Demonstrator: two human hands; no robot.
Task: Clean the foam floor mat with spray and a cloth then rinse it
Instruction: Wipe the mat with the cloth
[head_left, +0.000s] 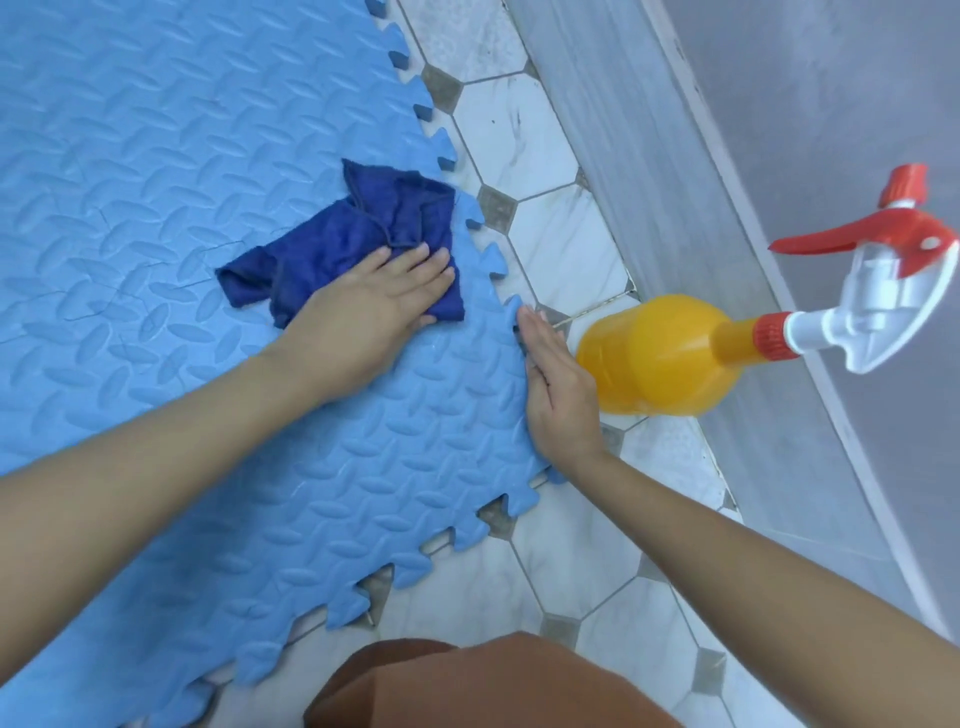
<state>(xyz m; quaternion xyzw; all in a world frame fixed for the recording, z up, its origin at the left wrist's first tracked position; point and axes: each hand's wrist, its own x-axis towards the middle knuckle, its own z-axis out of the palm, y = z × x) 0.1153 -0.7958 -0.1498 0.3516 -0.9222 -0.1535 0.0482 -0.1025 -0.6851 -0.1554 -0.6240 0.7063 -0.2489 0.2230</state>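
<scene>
The person's left hand (374, 306) lies palm down, fingers stretched flat and close together and pointing to the far right, its bare forearm running back to the near left. The right hand (558, 384) stands on its edge, fingers straight and together and pointing away, thumb side up. Its bare forearm reaches in from the near right, and neither hand's grip is curled closed.

single head view, close, steeply downward over mat (156, 208) and tiles (561, 551)
</scene>
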